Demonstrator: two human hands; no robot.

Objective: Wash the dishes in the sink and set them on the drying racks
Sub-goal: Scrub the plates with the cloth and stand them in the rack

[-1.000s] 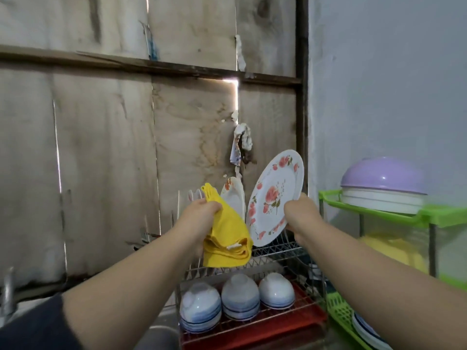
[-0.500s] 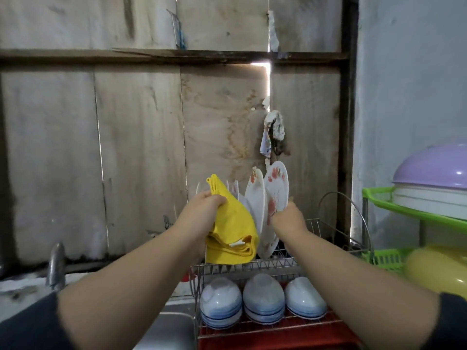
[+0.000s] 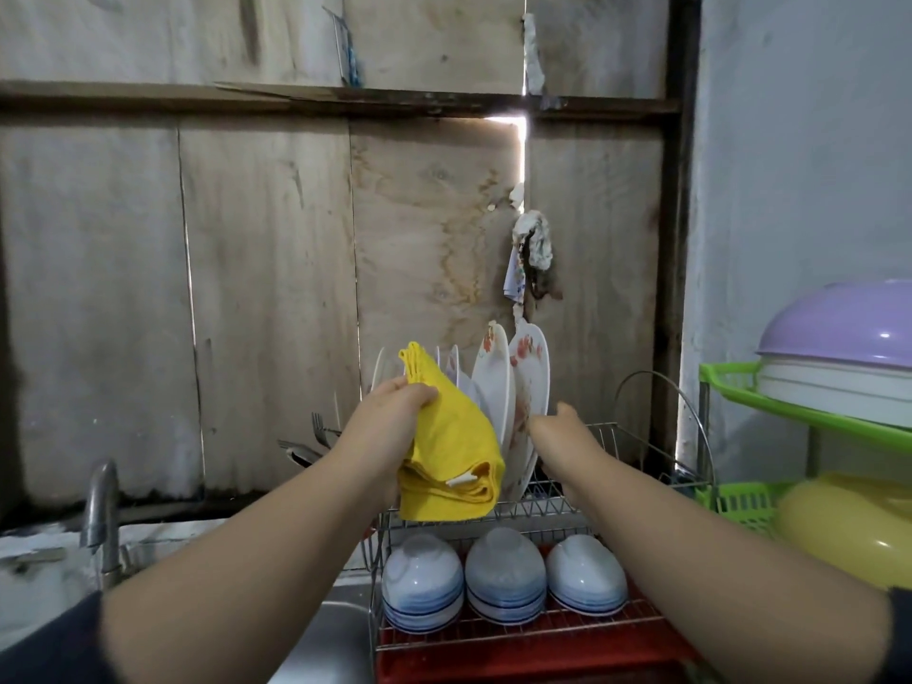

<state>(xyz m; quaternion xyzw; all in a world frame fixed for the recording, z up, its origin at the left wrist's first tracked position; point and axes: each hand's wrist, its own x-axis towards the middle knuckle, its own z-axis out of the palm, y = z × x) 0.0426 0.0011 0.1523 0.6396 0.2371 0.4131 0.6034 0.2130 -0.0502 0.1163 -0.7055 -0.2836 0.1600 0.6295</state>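
My left hand grips a folded yellow cloth in front of the wire drying rack. A white plate with red flowers stands on edge in the rack's upper tier, at the right end of a row of upright plates. My right hand is at this plate's lower right edge with the thumb raised; its fingers point away from me and do not curl round the plate. Three blue-and-white bowls lie upside down on the lower tier. The steel sink shows at the bottom.
A faucet stands at the left. Forks and spoons stick up at the rack's left side. A green plastic shelf at the right holds a purple bowl and a yellow container. A plywood wall is close behind.
My right hand has turned the flowered plate on edge, set it into the rack's upper tier beside the other plates, and loosened its hold. The left hand still holds the cloth.
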